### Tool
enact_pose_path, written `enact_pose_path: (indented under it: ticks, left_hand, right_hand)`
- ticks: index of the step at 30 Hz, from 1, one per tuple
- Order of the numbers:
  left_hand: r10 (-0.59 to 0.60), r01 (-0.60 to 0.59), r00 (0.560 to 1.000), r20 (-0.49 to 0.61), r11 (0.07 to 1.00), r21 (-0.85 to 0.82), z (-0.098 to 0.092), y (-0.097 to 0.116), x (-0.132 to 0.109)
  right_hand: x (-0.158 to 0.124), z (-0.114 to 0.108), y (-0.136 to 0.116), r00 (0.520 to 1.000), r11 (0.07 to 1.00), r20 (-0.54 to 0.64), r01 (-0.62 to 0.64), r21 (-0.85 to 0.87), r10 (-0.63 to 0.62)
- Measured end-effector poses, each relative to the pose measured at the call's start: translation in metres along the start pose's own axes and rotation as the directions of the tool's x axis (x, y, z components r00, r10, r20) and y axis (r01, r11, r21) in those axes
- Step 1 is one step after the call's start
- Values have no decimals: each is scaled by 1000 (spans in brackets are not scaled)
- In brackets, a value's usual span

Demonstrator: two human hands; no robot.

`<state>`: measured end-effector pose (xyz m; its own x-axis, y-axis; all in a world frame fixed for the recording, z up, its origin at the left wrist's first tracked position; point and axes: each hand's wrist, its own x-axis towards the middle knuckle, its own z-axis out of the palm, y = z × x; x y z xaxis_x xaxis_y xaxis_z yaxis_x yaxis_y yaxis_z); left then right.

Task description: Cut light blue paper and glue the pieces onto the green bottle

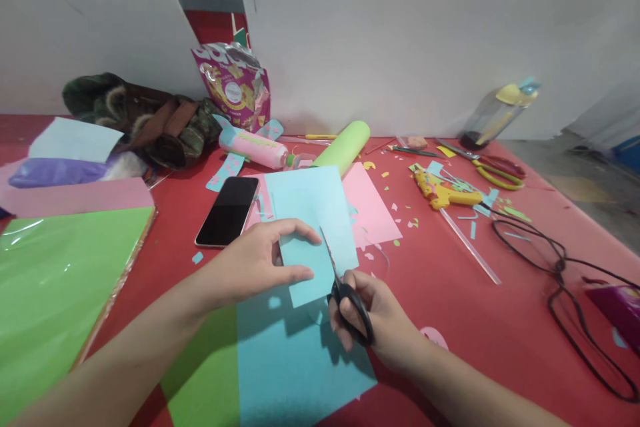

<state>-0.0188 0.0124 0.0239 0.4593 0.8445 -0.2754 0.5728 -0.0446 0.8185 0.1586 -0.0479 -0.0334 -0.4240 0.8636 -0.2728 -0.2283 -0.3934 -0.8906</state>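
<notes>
A light-blue sheet of paper (313,193) is held up over the table, tilted, in the middle of the view. My left hand (265,257) grips it from its left side, thumb and index finger over its face and the other fingers hidden behind. In my right hand (375,310) are black-handled scissors (353,317), fingers through the loops. Their blades lie along the paper, pointing up and away; whether they are parted is hard to tell. Below both hands lie a larger blue sheet (300,373) and a green sheet (205,373).
A phone (227,212) lies left of the paper. Behind stand a pink paper-covered bottle (257,149), a green roll (345,145) and a snack bag (234,87). To the right are a yellow glue gun (445,193), its black cord (557,267), paper scraps and a clear bottle (497,113).
</notes>
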Motion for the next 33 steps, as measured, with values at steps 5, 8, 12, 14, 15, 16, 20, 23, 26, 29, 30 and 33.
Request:
enact_pose_path:
  ticks: [5,8,12,14,15,16,20,23,26,29,30,33]
  left_hand:
    - [-3,3,1000,-7,1000,-4,0,0,0]
    - [-2,2,1000,-12,1000,11,0,0,0]
    - [8,-7,1000,-5,1000,15,-1,0,0]
    - [11,-11,1000,-2,1000,9,-1,-1,0]
    - [11,-11,1000,-3,1000,7,-1,-1,0]
    - [12,-12,1000,-2,1000,5,-1,-1,0]
    - [12,-12,1000,16,1000,-13,-1,-1,0]
    - [21,-20,999,37,999,-27,-1,-2,-1]
    - [22,-19,998,58,999,-44,-1,-3,-2]
    - [21,-17,997,78,999,-52,-1,-3,-3]
    - [23,-19,996,85,999,-51,0,-3,-3]
    - [35,-31,994,105,999,-40,0,-3,-2]
  right_hand:
    - [1,0,0,1000,1000,-5,-4,6,4]
    - [0,0,0,1000,1000,-6,-6,7,6]
    - [0,-1,1,1000,1000,-5,-14,26,14]
    - [0,-1,2,1000,999,-2,-13,39,13]
    - [0,-1,2,1000,999,4,-5,51,5]
    - [0,-1,3,1000,998,13,5,67,-6]
    - [-2,0,1,997,989,74,8,145,-19]
    - [-4,0,-1,994,985,104,0,172,-18]
    - [-4,0,-2,993,986,116,2,164,-21]
    - [-4,-1,-2,995,987,97,8,162,-24]
    - [-4,-1,-1,995,988,98,9,156,-25]
    - [-3,-2,-1,993,990,109,25,137,-40]
